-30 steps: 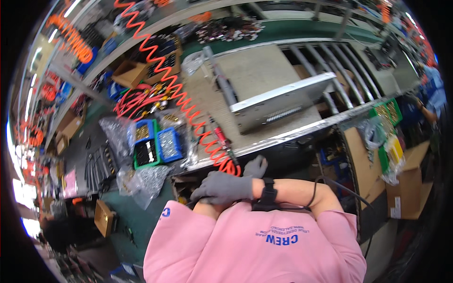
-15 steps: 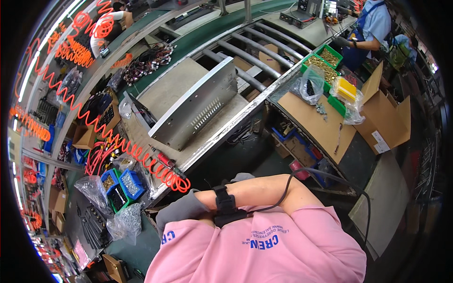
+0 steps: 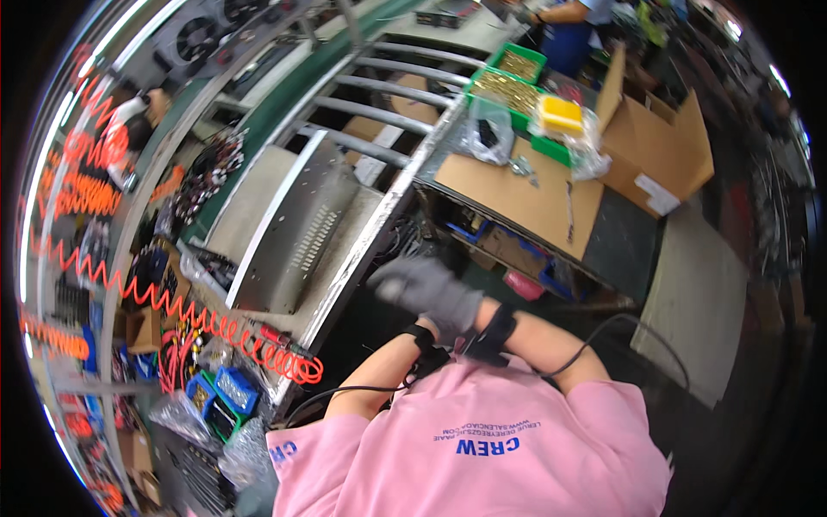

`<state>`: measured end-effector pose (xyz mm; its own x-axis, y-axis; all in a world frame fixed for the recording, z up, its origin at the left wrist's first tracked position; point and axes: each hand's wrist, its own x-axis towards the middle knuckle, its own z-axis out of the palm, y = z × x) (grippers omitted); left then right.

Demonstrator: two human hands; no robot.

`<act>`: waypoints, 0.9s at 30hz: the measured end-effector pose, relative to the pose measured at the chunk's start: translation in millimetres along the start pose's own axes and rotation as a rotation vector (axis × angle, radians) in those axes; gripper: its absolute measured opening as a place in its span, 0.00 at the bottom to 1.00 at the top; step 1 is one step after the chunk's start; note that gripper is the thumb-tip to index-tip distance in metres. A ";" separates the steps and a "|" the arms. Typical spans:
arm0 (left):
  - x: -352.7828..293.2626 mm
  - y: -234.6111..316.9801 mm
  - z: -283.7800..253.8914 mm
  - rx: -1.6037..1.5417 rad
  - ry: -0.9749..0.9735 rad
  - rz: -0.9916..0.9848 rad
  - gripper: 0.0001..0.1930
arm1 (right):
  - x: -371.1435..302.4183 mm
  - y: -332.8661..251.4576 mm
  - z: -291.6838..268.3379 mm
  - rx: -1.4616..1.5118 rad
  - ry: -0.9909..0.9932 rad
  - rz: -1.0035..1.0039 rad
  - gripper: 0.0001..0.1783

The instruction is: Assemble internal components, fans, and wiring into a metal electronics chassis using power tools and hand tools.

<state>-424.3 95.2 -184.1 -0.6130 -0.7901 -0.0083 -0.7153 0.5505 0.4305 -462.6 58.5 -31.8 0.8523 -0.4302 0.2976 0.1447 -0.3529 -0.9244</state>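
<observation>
Both my hands wear grey gloves and meet in front of my chest, over the gap between the conveyor and the side bench. My right hand (image 3: 420, 287) reaches forward and left, its fingers smeared by motion. My left hand (image 3: 447, 327) lies close against the right wrist, and its fingers are mostly hidden there. Black straps (image 3: 493, 334) with cables circle both wrists. Ahead to the left, apart from the hands, a silver metal chassis panel (image 3: 297, 233) with vent slots stands tilted on the conveyor board.
A red driver (image 3: 274, 334) on an orange coiled hose (image 3: 215, 323) lies at the conveyor's near edge. Blue screw bins (image 3: 235, 389) stand left. Green bins (image 3: 508, 93), cardboard (image 3: 525, 198) and an open carton (image 3: 659, 146) occupy the right bench. A co-worker (image 3: 568, 39) stands beyond.
My right forearm has swung from across my chest to pointing forward, and my left forearm has come into sight. The view has turned, so the benches appear farther left.
</observation>
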 end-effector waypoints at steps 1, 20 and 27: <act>-4.7 -11.9 30.6 0.468 0.158 0.143 0.11 | -11.1 15.8 -31.5 -0.001 0.167 0.055 0.11; 145.2 293.4 -170.2 -0.651 -0.227 1.230 0.18 | -90.1 126.4 -51.9 -0.231 0.444 0.600 0.11; 167.7 239.2 -72.7 -0.604 -0.855 0.966 0.12 | -82.4 125.1 -50.6 -0.178 0.303 0.650 0.11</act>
<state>-673.9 74.8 -16.9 -0.9358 0.3464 0.0651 0.2105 0.4011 0.8915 -540.1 7.8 -159.9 0.5584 -0.7999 -0.2199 -0.4477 -0.0674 -0.8916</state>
